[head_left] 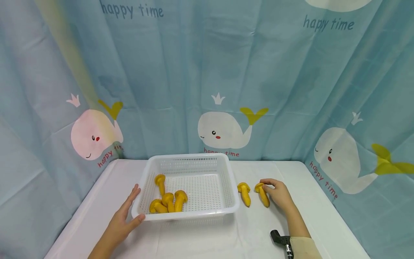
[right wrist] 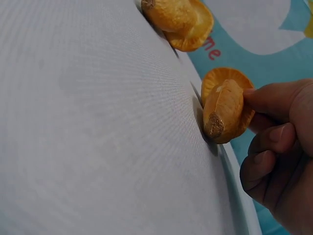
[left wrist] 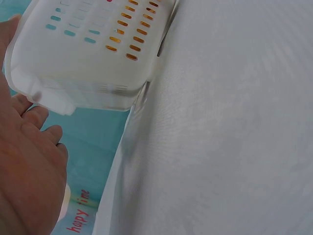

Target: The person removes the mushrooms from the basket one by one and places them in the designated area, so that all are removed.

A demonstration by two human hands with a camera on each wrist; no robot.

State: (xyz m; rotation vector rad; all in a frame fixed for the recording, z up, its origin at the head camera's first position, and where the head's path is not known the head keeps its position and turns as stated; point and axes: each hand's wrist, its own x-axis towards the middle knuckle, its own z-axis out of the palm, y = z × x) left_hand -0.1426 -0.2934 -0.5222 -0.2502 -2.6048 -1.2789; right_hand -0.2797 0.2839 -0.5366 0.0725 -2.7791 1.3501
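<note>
A white plastic basket (head_left: 191, 214) stands on the table toward the left, with several yellow-orange mushrooms (head_left: 168, 201) lying at its left side. My left hand (head_left: 121, 223) is at the basket's front left corner, its fingers extended along the left side and the thumb at the front rim. Right of the basket, my right hand (head_left: 279, 194) pinches a mushroom (right wrist: 222, 105) at its cap between thumb and forefinger. The mushroom's stem points toward me, close over the table. A second mushroom (head_left: 245, 196) lies between that one and the basket.
The table (head_left: 200, 244) has a white cover. A blue curtain (head_left: 174, 90) with printed whales hangs behind it and along both sides. A black wrist device (head_left: 280, 239) is strapped near my right sleeve (head_left: 304, 248).
</note>
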